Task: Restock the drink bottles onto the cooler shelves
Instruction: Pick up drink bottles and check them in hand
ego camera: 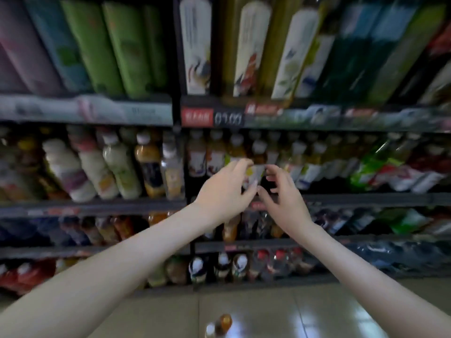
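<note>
The bottle (255, 173), amber with a white cap and a pale label, stands upright at the front of the second shelf (366, 200) from the top, in the right bay, just ahead of a row (314, 154) of like bottles. The left hand (227, 191) holds it, fingers over its upper label and thumb lower down. The right hand (284, 198) hovers just beside it, fingers spread and loosely bent, holding nothing that I can see. I judge the main risk to be a knock. The gap it is going into is tight, so a push that is skewed could tip a neighbour, or leave this bottle leaning on the shelf's front lip, from which it could roll off. The right hand is close enough to clip the next bottle along. A second risk lies below: a floor bottle (223, 323) stands on the tiles (317, 313) near the person's feet, and a step forward could kick it over. By count there are two hands, one bottle in hand, and at least one on the floor, with blur hiding whether another stands beside it. There are four stocked tiers in two bays split by one post (179, 69), and the shelved bottles are too blurred to count.
</note>
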`<state>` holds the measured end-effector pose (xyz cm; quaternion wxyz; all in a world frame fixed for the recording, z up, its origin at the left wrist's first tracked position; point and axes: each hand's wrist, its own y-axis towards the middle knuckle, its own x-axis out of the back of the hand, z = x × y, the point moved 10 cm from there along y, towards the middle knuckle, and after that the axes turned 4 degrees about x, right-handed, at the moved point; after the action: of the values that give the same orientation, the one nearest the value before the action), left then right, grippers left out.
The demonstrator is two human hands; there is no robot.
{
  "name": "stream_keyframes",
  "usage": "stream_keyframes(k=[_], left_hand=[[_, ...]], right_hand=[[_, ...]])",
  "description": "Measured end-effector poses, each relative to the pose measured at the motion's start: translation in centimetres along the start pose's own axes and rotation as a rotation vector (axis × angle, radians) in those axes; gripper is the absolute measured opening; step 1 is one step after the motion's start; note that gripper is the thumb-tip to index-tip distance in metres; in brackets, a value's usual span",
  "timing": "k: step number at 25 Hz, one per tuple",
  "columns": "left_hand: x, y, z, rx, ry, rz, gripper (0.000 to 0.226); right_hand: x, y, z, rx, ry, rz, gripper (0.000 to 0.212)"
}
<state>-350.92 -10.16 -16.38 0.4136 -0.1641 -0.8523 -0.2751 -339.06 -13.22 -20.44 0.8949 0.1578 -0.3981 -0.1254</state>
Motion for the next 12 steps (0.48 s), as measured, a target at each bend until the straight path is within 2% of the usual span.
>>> stream_keyframes(k=[5,8,12], left_hand=[[6.2,5.2,-7.3,-0.238,0.07,-0.357,0.041],[6.1,8.4,-9.2,-0.258,0.156,-0.469,0.049],[6.7,13.2,-11.2,-0.149,0.428,-0.642,0.067]], right_hand=[[10.9,4.8,1.6,0.103,-0.086,-0.244,0.05],[15.7,7.0,0.2,0.164,-0.135,-0.382,0.052],[19.7,11.3,-0.7,0.277,-0.23,-0.441,0.061]])
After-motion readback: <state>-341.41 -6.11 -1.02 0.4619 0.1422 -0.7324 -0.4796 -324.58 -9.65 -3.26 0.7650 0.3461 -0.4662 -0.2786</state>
